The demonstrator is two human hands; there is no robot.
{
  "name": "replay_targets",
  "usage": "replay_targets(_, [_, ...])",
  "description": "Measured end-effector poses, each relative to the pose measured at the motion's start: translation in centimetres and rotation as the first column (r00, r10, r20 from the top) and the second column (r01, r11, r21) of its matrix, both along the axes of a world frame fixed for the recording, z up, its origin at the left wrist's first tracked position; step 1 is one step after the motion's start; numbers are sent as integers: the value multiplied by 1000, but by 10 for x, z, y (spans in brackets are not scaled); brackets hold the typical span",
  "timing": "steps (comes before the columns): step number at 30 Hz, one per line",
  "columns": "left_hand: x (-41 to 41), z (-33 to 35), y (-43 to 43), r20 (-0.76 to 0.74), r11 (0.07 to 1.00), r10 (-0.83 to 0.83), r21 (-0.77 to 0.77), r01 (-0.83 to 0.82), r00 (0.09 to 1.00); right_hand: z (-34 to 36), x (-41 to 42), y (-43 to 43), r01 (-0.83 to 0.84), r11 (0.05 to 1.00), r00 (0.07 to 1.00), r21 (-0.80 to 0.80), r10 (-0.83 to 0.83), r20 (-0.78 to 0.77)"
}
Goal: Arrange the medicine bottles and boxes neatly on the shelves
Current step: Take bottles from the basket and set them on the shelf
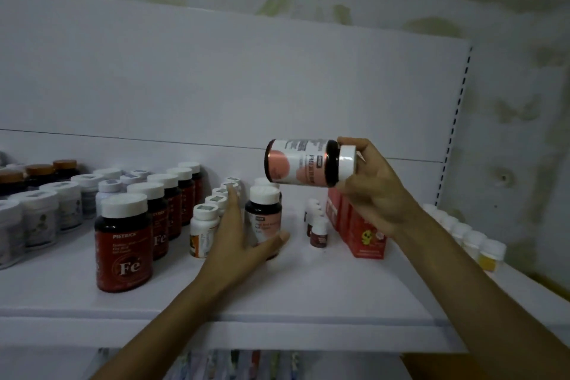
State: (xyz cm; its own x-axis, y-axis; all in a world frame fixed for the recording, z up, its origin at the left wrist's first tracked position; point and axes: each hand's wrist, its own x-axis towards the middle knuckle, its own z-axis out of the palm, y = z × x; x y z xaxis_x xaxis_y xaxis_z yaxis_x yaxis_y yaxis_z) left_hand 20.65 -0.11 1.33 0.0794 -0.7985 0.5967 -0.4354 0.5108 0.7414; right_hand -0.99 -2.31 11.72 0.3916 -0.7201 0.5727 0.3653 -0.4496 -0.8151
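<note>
Far left: grey-white jars (40, 216), brown-capped dark bottles (40, 173) behind them, then white bottles with square cap labels (109, 191).
Next, a row of red "Fe" bottles (125, 244) running front to back, then a row of small white bottles (203, 231) with orange labels.
Left hand (237, 244): fingers straight and together, slotted between that small-bottle row and the standing pink-label bottle (263, 213). Thumb is spread wide across the bottle's front base.
Held bottle (300, 163): same pink label, in the air on its side with the base pointing left, above the standing one.
Right hand (379, 191) has its fingers curled round the white cap end.
Under it are small dark-red bottles (319, 233) and red boxes (367, 237), partly hidden by the wrist.
Far right: white bottles with yellow labels (472, 241) along the edge.
Surface: white shelf (277, 296), white back panel, slotted upright (456, 120).
The wall behind is blotched greenish. Items on the lower shelf (234, 364) are too blurred to read.
</note>
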Motion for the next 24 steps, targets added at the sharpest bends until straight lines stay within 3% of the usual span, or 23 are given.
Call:
replay_targets(3, [-2,5,20,76,978,17,-208,0,997,-34,-17,22,-143,987,986,69,136,91])
replay_targets(6, [-7,4,35,240,918,-15,-382,109,971,-59,-24,27,-224,964,967,140,203,151])
replay_targets(8, [-11,1,41,278,942,-157,-247,229,948,-73,-22,26,-289,939,948,184,255,190])
replay_targets(10, [-11,1,44,154,936,-347,-11,352,925,-84,-17,24,-324,923,937,205,284,205])
replay_targets(12, [-6,-1,40,7,901,-424,102,421,906,-94,-14,22,-293,933,951,210,261,167])
replay_targets(15, [2,-3,35,-50,903,-420,72,423,906,-104,-13,22,-199,963,980,183,191,61])
replay_targets(19, [-1,-6,34,25,934,-357,15,357,934,-107,-8,31,26,981,990,192,1,-139])
replay_targets(21, [-1,-7,35,33,931,-366,12,366,930,-105,-6,36,69,986,988,152,-47,-148])
replay_targets(24, [-1,-3,37,-90,901,-421,73,428,903,-107,-8,41,66,997,991,26,-63,-119])
